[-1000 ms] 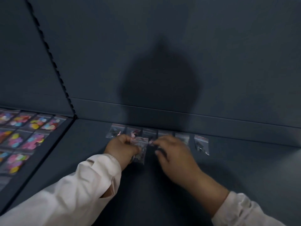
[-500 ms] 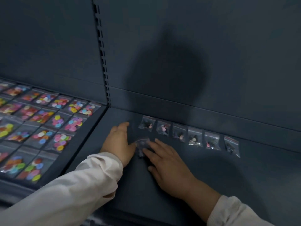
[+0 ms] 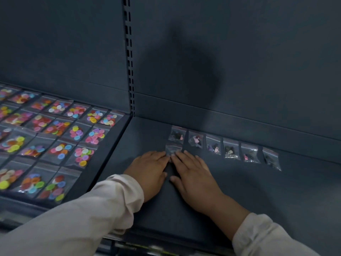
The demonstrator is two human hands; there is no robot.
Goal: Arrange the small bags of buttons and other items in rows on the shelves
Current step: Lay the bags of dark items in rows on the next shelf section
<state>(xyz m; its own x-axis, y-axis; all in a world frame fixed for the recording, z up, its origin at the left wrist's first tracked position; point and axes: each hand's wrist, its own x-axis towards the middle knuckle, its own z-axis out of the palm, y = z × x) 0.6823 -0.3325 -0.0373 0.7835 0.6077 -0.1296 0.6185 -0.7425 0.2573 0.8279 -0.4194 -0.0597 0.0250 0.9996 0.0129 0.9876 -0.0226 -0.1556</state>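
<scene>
Back panel (image 3: 239, 52): dark grey, full width behind everything; a head-shaped shadow falls on it, above the hands.
Slotted post (image 3: 129, 58): vertical, dividing the panel; used as ref. below.
Right shelf (image 3: 276, 191): dark grey, right of post, mostly bare.
Left shelf (image 3: 110, 145): left of post, w/ button bags (image 3: 60, 150) laid flat in several rows. Clear zip bags, bright mixed-colour buttons; rows run from the post side out past the left frame edge.
Sleeves: pale, long; left sleeve (image 3: 83, 218) crosses the front edge below the post, right sleeve (image 3: 267, 237) at lower right of post.
Left hand (image 3: 149, 170): flat, palm down on right shelf, just right of post base; fingers together, tips on a bag.
Right hand (image 3: 193, 174): flat, palm down, beside left hand; index tips nearly touching.
Back row (image 3: 230, 149): 6 small clear bags, dark contents w/ bits of pink, along the rear of right shelf, running away from the post; evenly spaced, none overlapping.
New bag (image 3: 172, 149): small, clear; flat on right shelf directly in front of the back row's post-side bag, pinned under both hands' fingertips. Contents mostly hidden, blurred.
</scene>
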